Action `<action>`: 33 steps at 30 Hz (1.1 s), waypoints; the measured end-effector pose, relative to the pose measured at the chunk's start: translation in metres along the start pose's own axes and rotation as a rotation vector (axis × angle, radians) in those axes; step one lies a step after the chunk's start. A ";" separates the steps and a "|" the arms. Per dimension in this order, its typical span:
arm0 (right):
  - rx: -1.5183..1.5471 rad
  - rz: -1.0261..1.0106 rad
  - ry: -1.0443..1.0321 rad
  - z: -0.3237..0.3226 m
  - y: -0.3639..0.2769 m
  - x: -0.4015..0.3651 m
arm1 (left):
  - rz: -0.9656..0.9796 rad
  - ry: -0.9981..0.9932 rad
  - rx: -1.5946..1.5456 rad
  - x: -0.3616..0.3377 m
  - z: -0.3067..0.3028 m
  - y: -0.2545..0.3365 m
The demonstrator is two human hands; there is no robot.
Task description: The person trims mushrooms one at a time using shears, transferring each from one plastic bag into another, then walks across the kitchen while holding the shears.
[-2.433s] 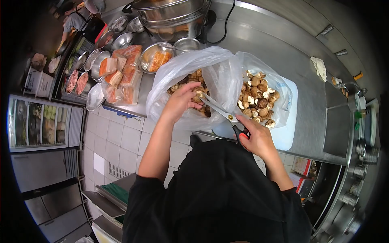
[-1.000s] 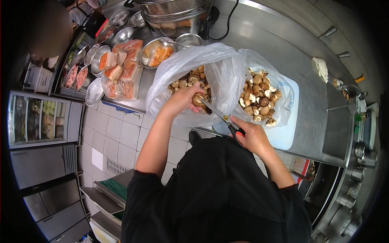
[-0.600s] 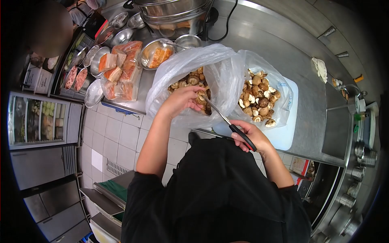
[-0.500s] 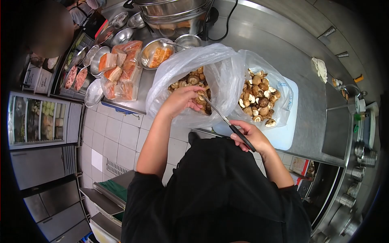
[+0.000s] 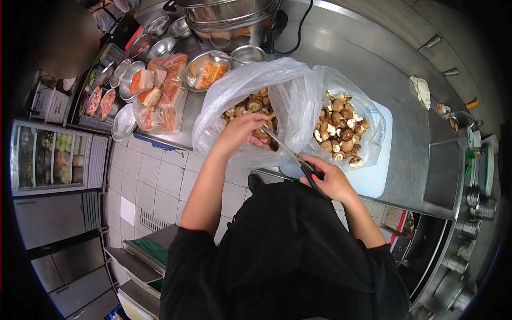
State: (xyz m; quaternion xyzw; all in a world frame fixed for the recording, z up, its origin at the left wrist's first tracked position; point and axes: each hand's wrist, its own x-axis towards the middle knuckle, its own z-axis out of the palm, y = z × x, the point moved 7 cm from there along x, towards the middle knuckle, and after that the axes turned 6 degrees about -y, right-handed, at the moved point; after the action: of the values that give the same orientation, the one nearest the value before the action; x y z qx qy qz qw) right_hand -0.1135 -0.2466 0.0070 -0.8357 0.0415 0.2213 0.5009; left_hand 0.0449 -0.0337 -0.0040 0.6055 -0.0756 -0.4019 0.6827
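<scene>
Over the opening of a clear plastic bag (image 5: 293, 98), my left hand (image 5: 240, 133) is closed on a brown mushroom (image 5: 263, 133), partly hidden by the fingers. My right hand (image 5: 332, 180) grips the black handles of a pair of scissors (image 5: 288, 150). The blades slant up and left, their tips right at the mushroom in my left hand. Many whole mushrooms (image 5: 241, 109) fill the bag below. To the right, a second clear bag (image 5: 376, 141) holds more mushrooms (image 5: 341, 120), several with pale cut faces showing.
A pale blue cutting board (image 5: 381, 184) lies under the right bag on the steel counter (image 5: 408, 160). Wrapped orange-pink fish or meat blocks (image 5: 173, 96) and metal bowls (image 5: 160, 49) stand at left. A large steel pot (image 5: 229, 24) is behind, a sink (image 5: 444, 176) far right.
My right hand has turned a little on the scissors, and the handles now show an orange inner side. My left hand stays nearly in place at the mushroom.
</scene>
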 end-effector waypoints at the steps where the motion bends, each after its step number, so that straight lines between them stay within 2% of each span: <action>1: 0.071 -0.005 -0.018 0.000 0.002 0.000 | 0.070 -0.053 -0.050 -0.001 0.003 0.003; 3: 0.143 -0.009 -0.036 -0.001 0.003 0.000 | 0.081 -0.062 -0.017 -0.001 0.000 0.003; 6: 0.035 0.003 -0.002 -0.005 0.003 -0.002 | 0.102 -0.040 0.045 0.001 -0.009 0.000; 7: 0.025 -0.047 0.026 -0.007 0.001 -0.004 | 0.111 -0.009 0.074 0.001 -0.012 0.000; 8: 0.015 -0.099 0.054 -0.009 -0.001 -0.005 | 0.112 -0.008 0.074 0.002 -0.012 0.000; 10: 0.024 -0.088 0.045 -0.011 -0.004 -0.008 | 0.187 0.039 -0.030 -0.001 -0.013 0.006; 13: 0.040 -0.063 0.024 -0.013 -0.002 -0.009 | 0.223 0.058 0.008 -0.001 -0.013 0.010; 18: 0.082 -0.105 -0.034 -0.010 0.004 -0.004 | 0.206 -0.008 0.090 -0.004 0.005 0.016; 23: 0.047 -0.051 -0.103 -0.009 -0.002 -0.001 | 0.229 -0.040 0.186 -0.007 0.013 0.017; 29: 0.086 -0.018 -0.090 -0.003 0.001 -0.001 | 0.239 -0.080 0.224 -0.015 0.014 0.025; 31: 0.114 -0.032 -0.073 -0.001 -0.002 -0.005 | 0.229 -0.064 0.325 -0.019 0.014 0.031; 33: 0.142 -0.046 -0.053 0.000 -0.006 -0.008 | 0.215 -0.054 0.247 -0.018 0.014 0.026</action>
State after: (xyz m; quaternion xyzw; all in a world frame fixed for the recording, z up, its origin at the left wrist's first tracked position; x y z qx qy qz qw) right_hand -0.1191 -0.2452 0.0154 -0.7925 0.0243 0.2283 0.5650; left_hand 0.0364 -0.0344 0.0293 0.6623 -0.2073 -0.3302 0.6398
